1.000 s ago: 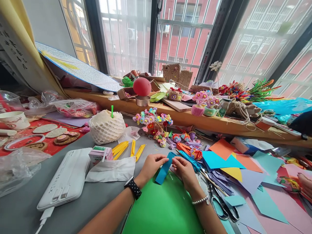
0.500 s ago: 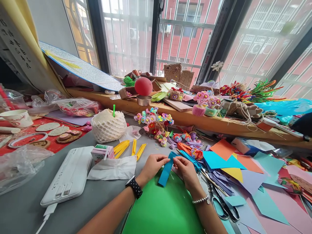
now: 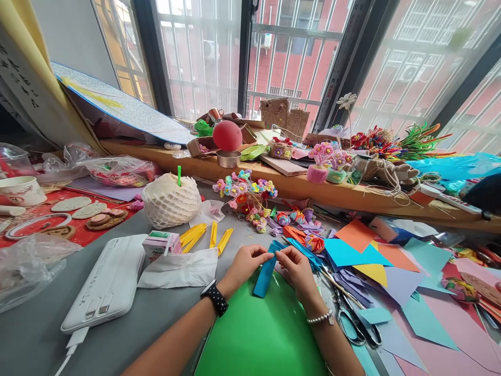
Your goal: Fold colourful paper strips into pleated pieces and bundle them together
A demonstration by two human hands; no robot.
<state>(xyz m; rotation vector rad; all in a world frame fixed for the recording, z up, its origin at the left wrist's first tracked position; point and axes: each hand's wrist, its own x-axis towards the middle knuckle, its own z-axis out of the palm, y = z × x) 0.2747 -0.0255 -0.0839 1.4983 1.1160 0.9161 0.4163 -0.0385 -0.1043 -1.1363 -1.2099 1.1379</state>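
Observation:
A blue paper strip (image 3: 264, 278), creased along its length, is pinched near its upper end by both hands. My left hand (image 3: 247, 266) grips its left edge between thumb and index finger. From the other side my right hand (image 3: 295, 265) pinches the strip close to the left fingertips. Its lower end hangs over a shiny green surface (image 3: 258, 339) under my wrists. Behind the hands lie more blue strips (image 3: 305, 254), partly hidden by my right hand. Yellow folded strips (image 3: 223, 240) lie to the left, past a white tissue (image 3: 180, 269).
Scissors (image 3: 354, 324) and coloured paper sheets (image 3: 426, 324) cover the right side. A white power bank (image 3: 104, 282) with a cable sits left, near a coconut in foam netting (image 3: 171, 201). Small crochet flowers (image 3: 250, 190) stand behind. A wooden ledge (image 3: 176, 163) crosses the back.
The view has shifted slightly. My right fingers have closed in a little toward the left fingertips on the blue strip. Both hands keep hold of it.

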